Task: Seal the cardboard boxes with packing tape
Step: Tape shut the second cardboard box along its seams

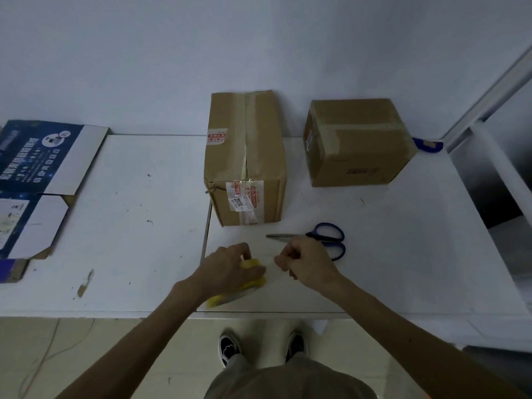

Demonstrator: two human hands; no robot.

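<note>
While white table (pixel 129 197) lies bare at centre-left, tall cardboard box (pixel 244 156) stands mid-frame, second box (pixel 357 142) right (scissors (pixel 322 240) near). Left hand (pixel 227 269) grips yellow tape roll (pixel 244 283) near front edge; right hand (pixel 308 260) fingers pinch clear tape end.

Exposure: dim overall, with a cool blue-grey cast; no lamp or window visible, and the light source cannot be placed.
Shadows: soft and faint; a dark recess at 3 o'clock beside the table (pixel 129 226) reads nearly black.
Glare: a small highlight on the glossy label of the nearer box (pixel 244 156).
Blur: motion smear on the yellow tape roll (pixel 244 286) near centre; printed text on the blue flattened carton (pixel 34 156) at 9 o'clock is soft.
Distortion: wide-angle bowing; the white frame at 2 o'clock leans strongly, and the table edges splay outward.
</note>
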